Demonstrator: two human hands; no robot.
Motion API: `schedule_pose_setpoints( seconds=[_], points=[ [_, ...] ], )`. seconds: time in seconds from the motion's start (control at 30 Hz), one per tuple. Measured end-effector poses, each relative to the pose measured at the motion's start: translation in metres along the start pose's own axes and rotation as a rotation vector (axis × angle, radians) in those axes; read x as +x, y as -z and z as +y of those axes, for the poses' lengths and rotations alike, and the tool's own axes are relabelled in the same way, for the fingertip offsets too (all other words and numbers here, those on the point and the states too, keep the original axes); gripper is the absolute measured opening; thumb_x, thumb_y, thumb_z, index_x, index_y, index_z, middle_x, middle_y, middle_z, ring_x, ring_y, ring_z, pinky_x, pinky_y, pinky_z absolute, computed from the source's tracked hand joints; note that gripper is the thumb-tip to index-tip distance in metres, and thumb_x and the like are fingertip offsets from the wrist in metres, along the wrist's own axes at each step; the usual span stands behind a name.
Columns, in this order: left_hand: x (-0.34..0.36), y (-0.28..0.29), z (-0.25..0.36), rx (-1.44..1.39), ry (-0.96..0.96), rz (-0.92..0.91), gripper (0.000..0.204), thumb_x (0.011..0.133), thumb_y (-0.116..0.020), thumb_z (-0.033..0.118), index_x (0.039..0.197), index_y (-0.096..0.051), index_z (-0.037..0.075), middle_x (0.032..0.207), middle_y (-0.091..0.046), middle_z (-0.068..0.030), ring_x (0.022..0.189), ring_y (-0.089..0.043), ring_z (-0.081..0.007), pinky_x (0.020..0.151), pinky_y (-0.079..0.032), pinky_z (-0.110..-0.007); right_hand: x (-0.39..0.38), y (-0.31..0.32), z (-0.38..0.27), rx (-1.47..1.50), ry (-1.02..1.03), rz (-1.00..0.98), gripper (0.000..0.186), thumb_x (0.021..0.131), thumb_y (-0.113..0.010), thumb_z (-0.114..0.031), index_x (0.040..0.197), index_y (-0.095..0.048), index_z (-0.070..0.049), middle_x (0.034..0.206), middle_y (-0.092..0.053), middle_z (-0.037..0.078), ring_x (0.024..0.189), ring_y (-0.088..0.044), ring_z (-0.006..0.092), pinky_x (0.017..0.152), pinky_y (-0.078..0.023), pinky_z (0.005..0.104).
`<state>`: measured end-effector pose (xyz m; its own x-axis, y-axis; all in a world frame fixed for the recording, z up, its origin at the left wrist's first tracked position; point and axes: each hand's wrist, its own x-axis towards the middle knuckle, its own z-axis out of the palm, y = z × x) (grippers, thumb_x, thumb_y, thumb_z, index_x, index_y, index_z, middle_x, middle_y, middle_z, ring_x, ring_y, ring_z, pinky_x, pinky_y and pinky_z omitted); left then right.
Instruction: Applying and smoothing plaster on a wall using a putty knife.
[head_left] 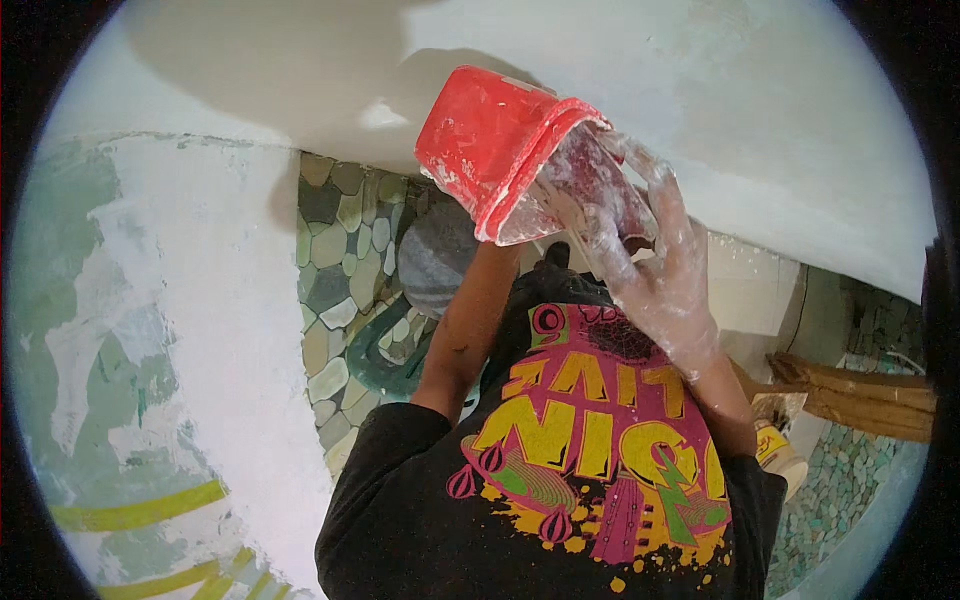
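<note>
A red plastic container [480,130], smeared with white material, is raised and tilted in front of me. My left forearm [465,330] reaches up behind it; that hand is hidden under the container it supports. My right hand [660,290], coated in white paste, is at the container's open side, fingers curled on a smeared dark reddish piece [610,180] beside a pale, narrow piece; I cannot make out what these are.
A pale curved surface [760,100] spans the top. A patchy plastered surface with tape [230,350] lies left, beside pebble tile [335,260]. Below are a grey round object [430,250] and green curved item [375,340]; at right, a plank [860,400] and a tub [780,460].
</note>
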<state>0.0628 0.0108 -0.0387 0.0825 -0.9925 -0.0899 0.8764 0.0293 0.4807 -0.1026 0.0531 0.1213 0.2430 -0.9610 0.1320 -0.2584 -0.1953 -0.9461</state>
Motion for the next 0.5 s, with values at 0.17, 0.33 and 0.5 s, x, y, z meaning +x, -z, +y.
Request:
schedule_pose_setpoints(
  seconds=[0.17,0.33,0.5],
  points=[
    [-0.001,0.002,0.001,0.022,0.022,0.023,0.097,0.080,-0.045,0.083,0.149,-0.035,0.015,0.150,-0.039,-0.0120,0.136,-0.042,-0.0345,0.111,-0.037,-0.056,-0.006,-0.014,0.012,0.180,0.003,0.140,0.044,0.089,-0.059,0.010,0.132,-0.050,0.007,0.123,-0.064,0.018,0.110,-0.063,0.0230,0.093,-0.051,0.0326],
    [0.030,0.007,0.000,0.050,0.009,0.048,0.097,0.080,-0.045,0.083,0.149,-0.035,0.015,0.150,-0.039,-0.0120,0.136,-0.041,-0.0347,0.111,-0.036,-0.056,-0.012,-0.019,0.019,-0.028,0.257,0.319,0.038,0.088,-0.056,0.009,0.127,-0.055,0.006,0.108,-0.070,0.019,0.098,-0.068,0.0214,0.085,-0.053,0.0305],
    [0.021,0.011,0.007,0.090,-0.003,0.057,0.097,0.080,-0.045,0.083,0.149,-0.035,0.015,0.150,-0.039,-0.0120,0.136,-0.041,-0.0348,0.111,-0.036,-0.057,-0.007,-0.012,-0.020,0.468,-0.129,0.313,0.046,0.088,-0.059,0.012,0.132,-0.049,0.006,0.123,-0.063,0.020,0.111,-0.064,0.0257,0.094,-0.054,0.0356]
  ],
)
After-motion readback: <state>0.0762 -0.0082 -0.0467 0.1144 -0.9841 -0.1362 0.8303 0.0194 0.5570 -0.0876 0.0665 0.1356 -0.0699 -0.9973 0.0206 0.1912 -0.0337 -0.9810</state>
